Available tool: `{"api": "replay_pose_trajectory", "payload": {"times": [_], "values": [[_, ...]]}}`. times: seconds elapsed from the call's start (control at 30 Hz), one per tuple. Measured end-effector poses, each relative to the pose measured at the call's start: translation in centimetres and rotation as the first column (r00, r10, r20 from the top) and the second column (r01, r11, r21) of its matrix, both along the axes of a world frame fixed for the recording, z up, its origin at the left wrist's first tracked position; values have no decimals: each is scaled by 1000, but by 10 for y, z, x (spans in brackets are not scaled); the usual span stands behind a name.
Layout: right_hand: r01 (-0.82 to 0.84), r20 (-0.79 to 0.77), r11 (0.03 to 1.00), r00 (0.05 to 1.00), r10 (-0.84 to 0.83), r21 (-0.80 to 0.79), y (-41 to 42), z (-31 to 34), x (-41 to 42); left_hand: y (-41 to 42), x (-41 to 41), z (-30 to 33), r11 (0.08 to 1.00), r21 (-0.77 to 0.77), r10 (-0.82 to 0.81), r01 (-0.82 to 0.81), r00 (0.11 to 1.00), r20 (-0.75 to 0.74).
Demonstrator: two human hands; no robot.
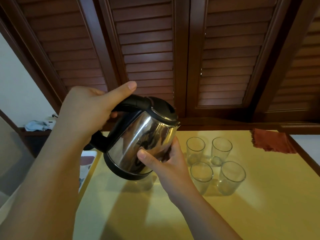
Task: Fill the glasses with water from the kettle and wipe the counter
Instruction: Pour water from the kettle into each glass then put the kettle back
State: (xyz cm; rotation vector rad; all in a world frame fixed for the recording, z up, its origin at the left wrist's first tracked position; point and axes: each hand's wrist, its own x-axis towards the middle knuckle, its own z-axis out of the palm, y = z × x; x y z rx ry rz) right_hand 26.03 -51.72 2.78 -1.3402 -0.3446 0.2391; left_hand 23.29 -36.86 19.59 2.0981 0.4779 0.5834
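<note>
Kettle [138,135], steel-bodied with black lid, handle and base, held in the air above the yellow counter [138,213] and tilted with its spout toward the glasses. Left hand [86,110] grasps the black handle, fingers wrapped beneath it and thumb laid straight along its top. Right hand [162,161] cups the lower steel wall on the spout side, thumb pressed against the near face and fingers curved round the far side. Four clear glasses stand upright on the counter just right of the right hand, in two rows: far-left glass [195,149], far-right glass [221,150], near-left glass [201,177], near-right glass [231,178]. Red-brown cloth [273,141] lies at the counter's far right corner, well apart from both hands. Patterned white tray [87,163] sits below the left forearm, off the counter's left edge.
</note>
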Motion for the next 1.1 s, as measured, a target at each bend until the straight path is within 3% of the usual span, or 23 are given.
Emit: {"api": "replay_pose_trajectory", "payload": {"times": [0.27,1.1], "values": [[-64,-116,997,991,67,34,-15,-17,21,-23,32,3,980,198,4,10,998,-69],[-101,-164,993,980,110,62,-20,-17,41,-31,58,-2,968,249,-12,38,994,-105]]}}
